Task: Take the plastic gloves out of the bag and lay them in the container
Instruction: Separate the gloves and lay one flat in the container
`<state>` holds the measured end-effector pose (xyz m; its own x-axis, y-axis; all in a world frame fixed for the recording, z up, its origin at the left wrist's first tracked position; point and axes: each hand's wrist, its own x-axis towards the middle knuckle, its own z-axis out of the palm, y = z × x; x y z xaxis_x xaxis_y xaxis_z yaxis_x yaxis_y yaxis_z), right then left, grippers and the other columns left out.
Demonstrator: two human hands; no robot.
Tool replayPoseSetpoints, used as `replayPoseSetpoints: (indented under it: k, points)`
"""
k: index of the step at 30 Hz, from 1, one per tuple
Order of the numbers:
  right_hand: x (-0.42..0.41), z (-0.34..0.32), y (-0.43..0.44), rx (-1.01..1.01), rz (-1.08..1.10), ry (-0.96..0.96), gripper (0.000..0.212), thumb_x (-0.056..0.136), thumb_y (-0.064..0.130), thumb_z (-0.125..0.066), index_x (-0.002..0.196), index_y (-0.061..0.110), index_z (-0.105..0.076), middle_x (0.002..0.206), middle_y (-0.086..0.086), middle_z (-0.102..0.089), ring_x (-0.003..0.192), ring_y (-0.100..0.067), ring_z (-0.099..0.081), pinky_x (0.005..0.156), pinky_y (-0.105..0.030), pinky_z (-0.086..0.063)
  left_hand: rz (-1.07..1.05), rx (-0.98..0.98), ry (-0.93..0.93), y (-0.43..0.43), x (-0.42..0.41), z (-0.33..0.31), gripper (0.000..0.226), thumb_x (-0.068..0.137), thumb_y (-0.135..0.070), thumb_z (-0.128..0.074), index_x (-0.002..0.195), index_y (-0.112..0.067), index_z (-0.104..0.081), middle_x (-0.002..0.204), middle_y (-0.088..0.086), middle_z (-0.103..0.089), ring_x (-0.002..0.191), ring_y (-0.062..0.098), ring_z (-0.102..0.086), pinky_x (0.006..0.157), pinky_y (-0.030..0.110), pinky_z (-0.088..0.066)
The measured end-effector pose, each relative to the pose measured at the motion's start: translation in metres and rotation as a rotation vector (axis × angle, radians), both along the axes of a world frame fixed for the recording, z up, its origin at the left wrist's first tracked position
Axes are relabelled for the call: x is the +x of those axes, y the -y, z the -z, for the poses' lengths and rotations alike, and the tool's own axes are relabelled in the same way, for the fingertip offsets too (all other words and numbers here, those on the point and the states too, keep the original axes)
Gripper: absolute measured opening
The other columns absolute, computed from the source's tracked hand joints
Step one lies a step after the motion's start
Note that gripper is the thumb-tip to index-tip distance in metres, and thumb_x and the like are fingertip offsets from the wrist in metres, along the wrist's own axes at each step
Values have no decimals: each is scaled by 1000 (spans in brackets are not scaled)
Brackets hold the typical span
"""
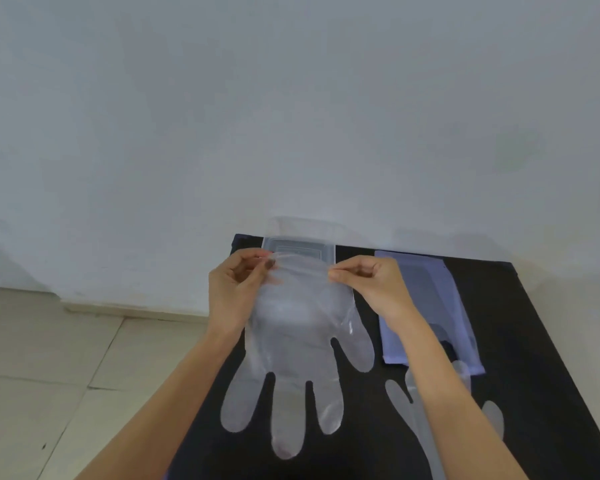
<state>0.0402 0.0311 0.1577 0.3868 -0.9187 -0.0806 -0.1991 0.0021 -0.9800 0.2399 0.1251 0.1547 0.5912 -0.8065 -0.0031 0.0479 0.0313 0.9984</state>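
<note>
A clear plastic glove (298, 344) hangs spread out above the black table, fingers pointing toward me. My left hand (238, 289) pinches its cuff at the left corner and my right hand (371, 282) pinches the right corner. Behind the cuff stands a clear rectangular container (300, 249) at the table's far edge. The pale purple bag (426, 306) lies flat to the right, its opening facing me. A second clear glove (423, 420) pokes out of the bag's opening, partly hidden under my right forearm.
The black table (527, 393) stands against a white wall (291, 98). Its left edge drops to a beige tiled floor (49, 375). The right part of the table beyond the bag is bare black surface.
</note>
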Motion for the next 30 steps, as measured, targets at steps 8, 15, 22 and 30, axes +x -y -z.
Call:
replayPoseSetpoints:
  k: [8, 15, 22, 30]
  points:
    - [31, -16, 5, -130, -179, -197, 54, 66, 33, -88, 117, 30, -69, 117, 17, -69, 114, 7, -59, 100, -13, -43, 72, 10, -11, 14, 15, 4, 11, 83, -4, -69, 89, -12, -75, 80, 1, -76, 74, 13, -70, 74, 22, -54]
    - [69, -20, 15, -124, -261, -191, 20, 73, 27, -84, 92, 25, -79, 92, 7, -78, 95, -4, -71, 99, -34, -51, 188, -31, 15, 22, 14, 8, 22, 84, -8, -69, 106, -11, -65, 80, 12, -73, 79, 22, -72, 78, 25, -56]
    - [66, -10, 30, -74, -194, -106, 7, 80, 19, -79, 80, 26, -79, 85, 2, -79, 87, -12, -74, 89, -27, -56, 282, 91, 18, 21, 18, 18, 21, 76, -2, -74, 96, -10, -73, 81, 8, -76, 75, 20, -73, 76, 21, -56]
    - [36, 9, 53, 10, 161, -115, 30, 95, 37, -58, 91, 14, -76, 87, 3, -76, 83, -7, -71, 79, -16, -51, 221, 144, 105, 37, 21, 25, 15, 78, -7, -75, 87, -19, -75, 78, 8, -75, 70, 17, -71, 78, 22, -57]
